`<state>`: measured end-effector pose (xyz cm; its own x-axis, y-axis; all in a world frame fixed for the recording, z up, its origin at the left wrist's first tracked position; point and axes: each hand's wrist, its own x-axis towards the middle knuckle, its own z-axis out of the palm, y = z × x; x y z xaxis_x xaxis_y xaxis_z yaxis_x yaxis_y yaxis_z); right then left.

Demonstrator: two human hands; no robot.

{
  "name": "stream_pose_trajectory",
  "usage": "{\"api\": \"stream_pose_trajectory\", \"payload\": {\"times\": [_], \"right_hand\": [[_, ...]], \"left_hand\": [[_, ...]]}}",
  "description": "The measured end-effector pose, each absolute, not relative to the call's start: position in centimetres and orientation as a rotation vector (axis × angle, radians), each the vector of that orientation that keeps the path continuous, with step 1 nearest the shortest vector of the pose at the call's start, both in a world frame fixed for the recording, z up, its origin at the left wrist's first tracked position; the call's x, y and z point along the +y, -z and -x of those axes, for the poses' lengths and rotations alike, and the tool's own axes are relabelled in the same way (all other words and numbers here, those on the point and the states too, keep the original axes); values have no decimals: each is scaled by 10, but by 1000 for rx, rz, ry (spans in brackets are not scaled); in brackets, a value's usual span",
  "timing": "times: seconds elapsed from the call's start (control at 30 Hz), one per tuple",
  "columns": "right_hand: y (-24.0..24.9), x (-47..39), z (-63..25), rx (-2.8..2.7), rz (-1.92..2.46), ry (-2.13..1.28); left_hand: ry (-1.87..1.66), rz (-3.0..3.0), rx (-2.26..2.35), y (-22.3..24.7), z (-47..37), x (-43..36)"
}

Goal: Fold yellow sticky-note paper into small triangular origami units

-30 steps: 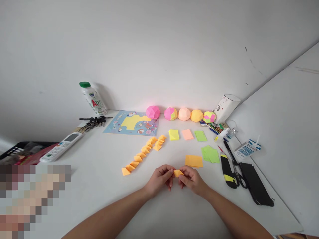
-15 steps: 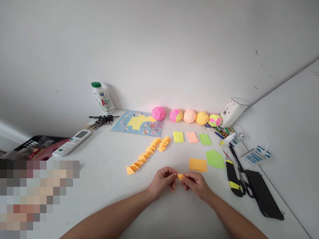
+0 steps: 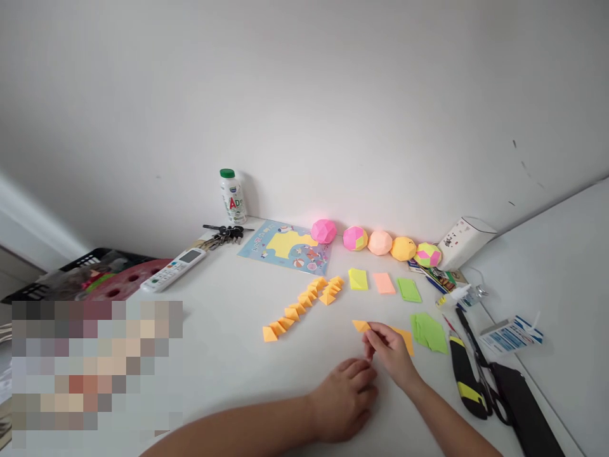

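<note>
My right hand (image 3: 392, 355) pinches a small folded orange paper piece (image 3: 361, 325) between thumb and fingers, just above the table. Below and to its left is my left hand (image 3: 345, 397), back up and fingers curled in; whatever they may hold is hidden. A slanting row of folded orange paper pieces (image 3: 295, 311) lies to the left, with a shorter row (image 3: 332, 291) at its upper end. Partly covered by my right hand is a stack of flat orange paper (image 3: 407, 341). Green paper pieces (image 3: 429, 332) lie to the right of it.
Several faceted paper balls (image 3: 380, 242) line the wall behind yellow (image 3: 358, 280), peach (image 3: 384, 284) and green (image 3: 409, 290) paper pads. On the right lie a utility knife (image 3: 466, 377), scissors (image 3: 485, 381) and a black pouch (image 3: 526, 406). A remote (image 3: 174, 270), keys (image 3: 223, 236) and bottle (image 3: 233, 198) stand left.
Both hands held the orange piece between them; now my left hand is off it and lower, fingers curled. My right hand has raised the piece forward. The camera view has turned left.
</note>
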<state>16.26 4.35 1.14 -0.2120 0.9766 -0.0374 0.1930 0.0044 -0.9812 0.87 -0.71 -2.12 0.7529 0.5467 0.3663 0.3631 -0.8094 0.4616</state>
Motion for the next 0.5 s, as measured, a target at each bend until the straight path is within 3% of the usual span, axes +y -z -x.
{"api": "stream_pose_trajectory", "payload": {"times": [0.5], "right_hand": [[12, 117, -90, -1704, 1410, -1325]], "left_hand": [[-577, -2703, 690, 13, -5, -6]]}}
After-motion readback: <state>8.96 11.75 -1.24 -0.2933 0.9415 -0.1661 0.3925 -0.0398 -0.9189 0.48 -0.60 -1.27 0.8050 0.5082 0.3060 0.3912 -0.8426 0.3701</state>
